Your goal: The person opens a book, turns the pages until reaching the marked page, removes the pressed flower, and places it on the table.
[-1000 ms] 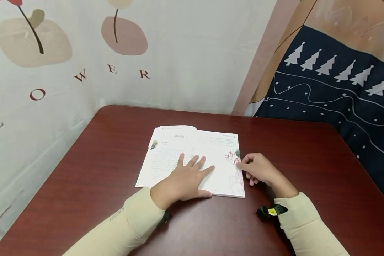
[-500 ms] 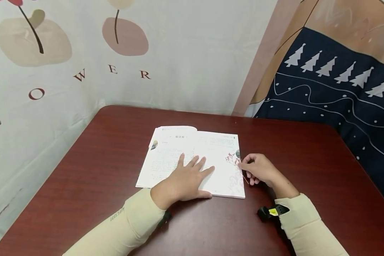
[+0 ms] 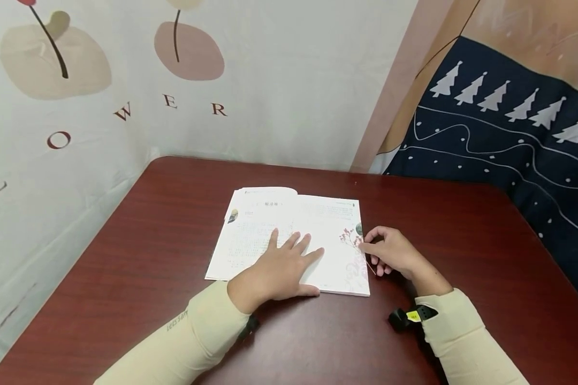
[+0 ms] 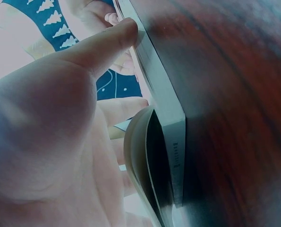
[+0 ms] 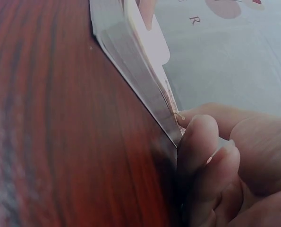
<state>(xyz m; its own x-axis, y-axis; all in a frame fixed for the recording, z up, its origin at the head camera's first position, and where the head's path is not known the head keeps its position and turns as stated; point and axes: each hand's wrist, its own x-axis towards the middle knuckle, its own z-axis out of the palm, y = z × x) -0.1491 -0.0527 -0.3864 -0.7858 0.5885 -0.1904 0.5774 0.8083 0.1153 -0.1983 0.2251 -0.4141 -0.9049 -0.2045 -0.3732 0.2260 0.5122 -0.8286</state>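
Note:
An open book (image 3: 336, 216) lies on the table, its pages white with rows of small print. My left hand (image 3: 284, 270) rests on the pages, fingers straight and spread, its thumb along the near edge. Over the book's right edge my right hand (image 3: 389, 251) pinches a thin brownish stem (image 3: 371, 267) between thumb and curled index finger. Upward from the thumb, the stem lines up with a small sprig of pink flowers (image 3: 349, 238) on the right page. I cannot tell whether those flowers are printed. In the right wrist view, the thumb (image 5: 201, 113) meets the page edges.
The reddish-brown table (image 3: 173, 214) surrounds the book. A white printed cloth (image 3: 289, 96) hangs behind, with a dark blue tree-patterned cloth (image 3: 491, 139) at the right. A black wrist device (image 3: 400, 320) is strapped on the right wrist.
My right hand has moved very slightly right, and the thin stem below its thumb has come into sight. The left hand stays spread on the book.

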